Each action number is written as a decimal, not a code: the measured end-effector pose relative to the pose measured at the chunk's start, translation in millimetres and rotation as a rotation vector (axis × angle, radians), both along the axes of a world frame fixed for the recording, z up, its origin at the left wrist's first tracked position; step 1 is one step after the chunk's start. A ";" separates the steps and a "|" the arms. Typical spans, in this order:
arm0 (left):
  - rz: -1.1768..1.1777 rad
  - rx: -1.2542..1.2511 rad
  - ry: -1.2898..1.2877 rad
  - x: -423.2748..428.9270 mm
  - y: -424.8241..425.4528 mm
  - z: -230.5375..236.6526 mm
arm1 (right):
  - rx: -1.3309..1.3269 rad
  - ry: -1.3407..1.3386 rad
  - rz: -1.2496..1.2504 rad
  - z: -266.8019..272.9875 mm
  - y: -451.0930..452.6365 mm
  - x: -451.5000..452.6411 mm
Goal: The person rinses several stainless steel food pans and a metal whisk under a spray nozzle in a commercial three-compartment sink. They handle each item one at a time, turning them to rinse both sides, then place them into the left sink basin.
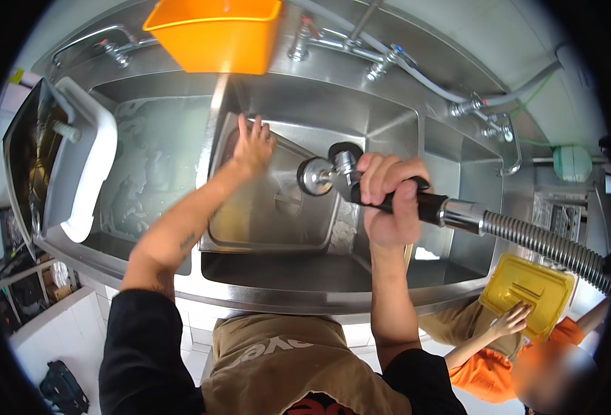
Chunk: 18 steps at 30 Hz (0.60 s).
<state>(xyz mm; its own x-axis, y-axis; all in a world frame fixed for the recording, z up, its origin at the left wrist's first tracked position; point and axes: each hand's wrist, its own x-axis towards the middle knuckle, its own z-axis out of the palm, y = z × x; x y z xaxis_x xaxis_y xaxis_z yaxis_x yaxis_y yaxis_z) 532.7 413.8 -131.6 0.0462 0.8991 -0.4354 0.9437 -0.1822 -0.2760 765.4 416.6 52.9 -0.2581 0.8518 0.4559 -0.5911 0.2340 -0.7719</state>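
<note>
A stainless steel pan lid [264,207] with a recessed handle lies at a slant in the middle sink basin [305,272]. My left hand [255,148] is over its far left part, palm down, fingers apart and reaching to the rim. My right hand [396,194] grips the black handle of a pre-rinse spray nozzle [318,175], whose round head is above the lid's right side. No spray is clearly visible. A ribbed metal hose [538,241] runs from the handle to the right. Pale residue [342,233] shows beside the lid's right edge.
Cloudy water [152,166] stands in the left basin. A white tub [90,155] leans at its outer edge. An orange bin [217,39] and faucets [300,41] line the back. The right basin [474,223] adjoins. At right, a person in orange [484,371] holds a yellow lid [526,290].
</note>
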 end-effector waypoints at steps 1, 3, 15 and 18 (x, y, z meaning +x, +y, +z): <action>0.030 0.044 0.011 8.8 -30.3 -2.9 | -0.014 0.004 0.069 1.9 -4.9 -7.7; 0.082 0.008 -0.097 22.1 -81.5 -7.8 | -0.066 -0.010 0.237 10.4 -18.4 -17.2; 0.297 -0.040 -0.103 24.6 -218.8 0.8 | 0.191 0.020 0.158 46.9 -26.6 -102.4; 0.423 0.001 -0.275 30.4 -220.8 -11.9 | 0.116 -0.114 0.253 40.8 -43.4 -92.2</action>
<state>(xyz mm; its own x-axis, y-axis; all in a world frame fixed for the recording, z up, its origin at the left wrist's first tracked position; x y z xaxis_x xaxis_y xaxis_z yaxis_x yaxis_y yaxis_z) 563.1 193.0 -143.5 -0.2097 0.8643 -0.4571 0.9726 0.2325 -0.0065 673.2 373.3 93.8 -0.5105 0.6978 0.5025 -0.5526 0.1814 -0.8134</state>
